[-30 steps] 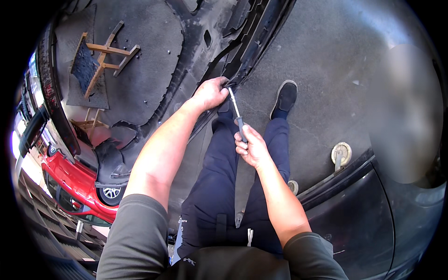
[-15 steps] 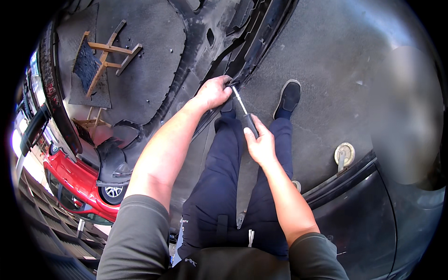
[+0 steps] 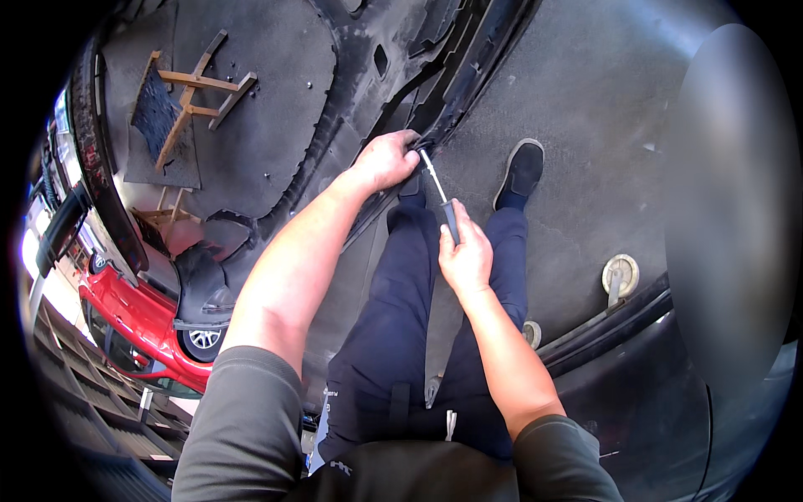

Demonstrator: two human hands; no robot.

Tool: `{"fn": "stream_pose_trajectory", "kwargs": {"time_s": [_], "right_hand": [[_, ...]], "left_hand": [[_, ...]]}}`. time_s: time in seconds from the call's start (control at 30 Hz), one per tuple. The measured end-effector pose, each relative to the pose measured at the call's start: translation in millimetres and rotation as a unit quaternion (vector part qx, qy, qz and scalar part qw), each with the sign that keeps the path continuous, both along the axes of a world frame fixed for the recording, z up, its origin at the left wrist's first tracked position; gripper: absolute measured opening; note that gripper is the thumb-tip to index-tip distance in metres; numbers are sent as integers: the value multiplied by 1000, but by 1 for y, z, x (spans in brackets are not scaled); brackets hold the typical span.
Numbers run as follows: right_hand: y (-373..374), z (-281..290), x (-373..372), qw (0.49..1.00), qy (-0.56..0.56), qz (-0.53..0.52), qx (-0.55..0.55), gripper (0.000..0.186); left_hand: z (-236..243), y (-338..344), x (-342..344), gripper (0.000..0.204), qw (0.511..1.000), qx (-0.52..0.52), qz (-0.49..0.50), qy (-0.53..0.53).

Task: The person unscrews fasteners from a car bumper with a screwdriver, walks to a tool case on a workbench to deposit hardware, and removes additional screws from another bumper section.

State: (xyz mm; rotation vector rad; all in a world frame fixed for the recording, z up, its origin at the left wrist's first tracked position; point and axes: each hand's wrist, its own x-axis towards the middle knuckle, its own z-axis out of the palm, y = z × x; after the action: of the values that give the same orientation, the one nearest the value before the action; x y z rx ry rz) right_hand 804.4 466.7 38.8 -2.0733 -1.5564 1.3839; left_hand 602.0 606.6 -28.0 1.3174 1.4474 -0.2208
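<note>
At the edge of the black plastic car panel, my left hand has its grip pinching the panel's dull, grimy rim to steady it. My right hand wraps its grip tight round the dark handle of a screwdriver, thin bright metal shaft angled up so the tip meets the rim just beside my left fingers. Below lies rough grey floor.
</note>
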Motion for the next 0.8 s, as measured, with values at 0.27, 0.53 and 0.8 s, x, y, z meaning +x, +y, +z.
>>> {"fn": "stream_pose_trajectory", "kwargs": {"time_s": [0.27,0.53,0.8], "right_hand": [[-10,-9,4,410,612,-496,-460,42],[8,2,8,935,240,-239,-103,38],[-1,-10,-7,964,194,-159,-92,44]], "left_hand": [[-3,-9,-6,43,1000,-4,14,1],[-6,-9,-6,44,1000,18,12,-14],[-10,-13,1,43,1000,4,27,11]]}}
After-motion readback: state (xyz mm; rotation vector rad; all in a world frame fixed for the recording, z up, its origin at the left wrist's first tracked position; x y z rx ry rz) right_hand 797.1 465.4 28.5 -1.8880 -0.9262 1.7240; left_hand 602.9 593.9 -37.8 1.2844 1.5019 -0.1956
